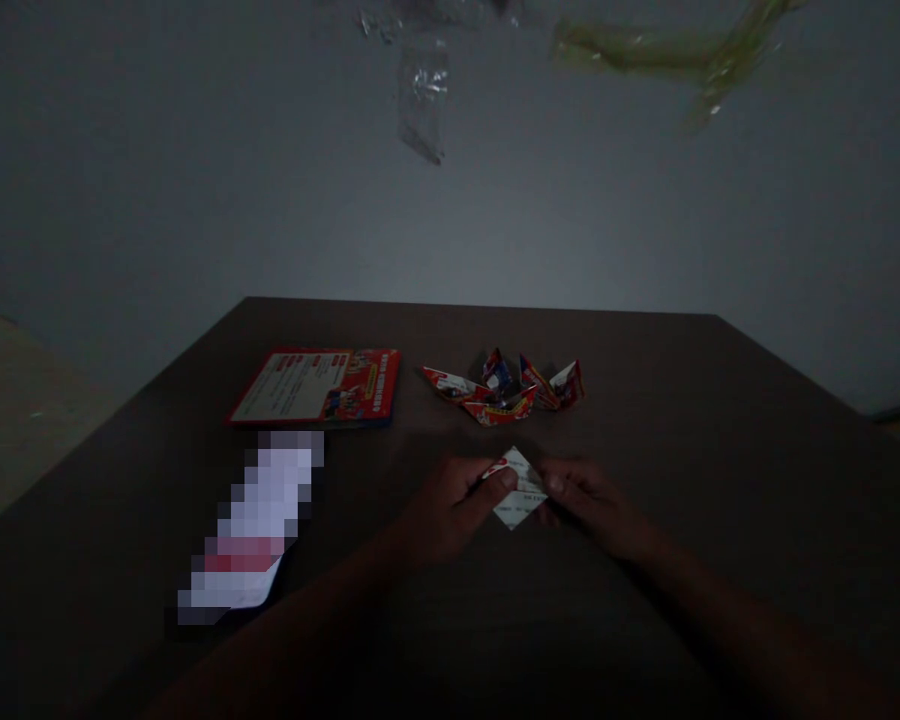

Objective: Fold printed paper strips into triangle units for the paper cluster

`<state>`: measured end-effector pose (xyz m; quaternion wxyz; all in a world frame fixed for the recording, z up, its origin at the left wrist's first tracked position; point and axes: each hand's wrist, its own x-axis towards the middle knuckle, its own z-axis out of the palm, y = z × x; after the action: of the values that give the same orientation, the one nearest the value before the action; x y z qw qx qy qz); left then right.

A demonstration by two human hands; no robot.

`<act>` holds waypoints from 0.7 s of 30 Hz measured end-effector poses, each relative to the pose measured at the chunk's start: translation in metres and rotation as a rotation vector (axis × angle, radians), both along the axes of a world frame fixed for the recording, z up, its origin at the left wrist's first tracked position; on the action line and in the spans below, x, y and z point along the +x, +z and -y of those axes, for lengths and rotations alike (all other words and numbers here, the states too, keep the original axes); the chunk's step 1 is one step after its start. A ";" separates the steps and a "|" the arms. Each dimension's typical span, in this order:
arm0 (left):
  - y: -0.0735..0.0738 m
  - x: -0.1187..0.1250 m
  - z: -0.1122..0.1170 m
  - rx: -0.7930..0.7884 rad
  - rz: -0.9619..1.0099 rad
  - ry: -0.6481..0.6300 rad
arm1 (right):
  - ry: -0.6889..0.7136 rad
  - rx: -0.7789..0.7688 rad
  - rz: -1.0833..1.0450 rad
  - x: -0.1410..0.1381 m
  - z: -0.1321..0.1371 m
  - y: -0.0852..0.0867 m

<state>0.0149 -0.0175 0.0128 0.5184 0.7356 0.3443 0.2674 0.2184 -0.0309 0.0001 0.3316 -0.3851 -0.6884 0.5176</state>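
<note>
Between my two hands is a small square of folded paper (521, 510), pale with print and a bit of red, turned so that it shows as a diamond. My left hand (457, 505) grips its left side, thumb on top. At its right corner my right hand (596, 500) pinches it, with the fingers partly hidden beneath. Just beyond the hands lie several folded paper pieces (501, 408) in red, white and blue, with pointed ends. To their left rests a stack of red and white printed leaflets (292, 388).
A phone (262, 530) with a bright, blurred-out screen lies left of my left forearm. The dark table (615, 340) reaches back to a grey wall (570, 200). Yellowish tape (645, 48) and a clear plastic pouch (423, 100) are stuck on that wall.
</note>
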 end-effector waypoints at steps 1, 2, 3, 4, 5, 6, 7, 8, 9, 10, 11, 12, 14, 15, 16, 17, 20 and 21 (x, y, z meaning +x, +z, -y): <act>0.000 0.000 0.000 0.008 0.000 0.005 | 0.004 0.020 0.019 0.000 0.000 0.001; 0.000 0.001 0.000 0.020 -0.001 0.014 | -0.013 0.032 0.047 -0.001 0.000 0.003; -0.001 0.001 0.000 0.034 -0.006 0.024 | -0.022 0.037 0.074 -0.002 0.001 0.004; -0.001 0.002 0.000 0.047 -0.014 0.033 | -0.036 0.044 0.099 -0.003 0.001 0.005; -0.001 0.002 0.000 0.058 -0.022 0.040 | -0.047 0.050 0.120 -0.003 0.002 0.006; -0.001 0.002 0.000 0.063 -0.027 0.043 | -0.053 0.055 0.137 -0.004 0.003 0.007; -0.002 0.003 0.000 0.060 -0.026 0.041 | -0.056 0.064 0.151 -0.005 0.003 0.008; -0.002 0.003 0.000 0.051 -0.018 0.036 | -0.053 0.074 0.163 -0.006 0.004 0.009; -0.002 0.003 0.000 0.036 -0.004 0.029 | -0.045 0.085 0.170 -0.006 0.004 0.009; -0.003 0.003 0.001 0.018 0.010 0.024 | -0.036 0.096 0.176 -0.006 0.004 0.009; -0.004 0.003 0.001 -0.002 0.020 0.020 | -0.027 0.104 0.178 -0.006 0.004 0.009; -0.004 0.003 0.001 -0.026 0.023 0.019 | -0.021 0.106 0.175 -0.006 0.004 0.009; -0.005 0.004 0.001 -0.082 0.028 0.014 | -0.014 0.091 0.163 -0.005 0.004 0.009; -0.006 0.004 0.001 -0.114 0.037 0.009 | -0.015 0.077 0.153 -0.005 0.004 0.008; -0.006 0.004 0.001 -0.151 0.057 0.002 | -0.017 0.060 0.141 -0.004 0.005 0.008; -0.007 0.005 0.001 -0.192 0.088 -0.007 | -0.021 0.041 0.127 -0.003 0.005 0.007; -0.008 0.006 0.001 -0.298 0.180 -0.023 | -0.037 -0.010 0.087 -0.002 0.006 0.006; -0.008 0.006 0.001 -0.307 0.187 -0.024 | -0.033 -0.021 0.079 -0.003 0.006 0.006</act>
<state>0.0212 -0.0186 0.0049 0.6575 0.6238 0.3226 0.2728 0.2159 -0.0365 0.0062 0.3083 -0.4201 -0.6891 0.5036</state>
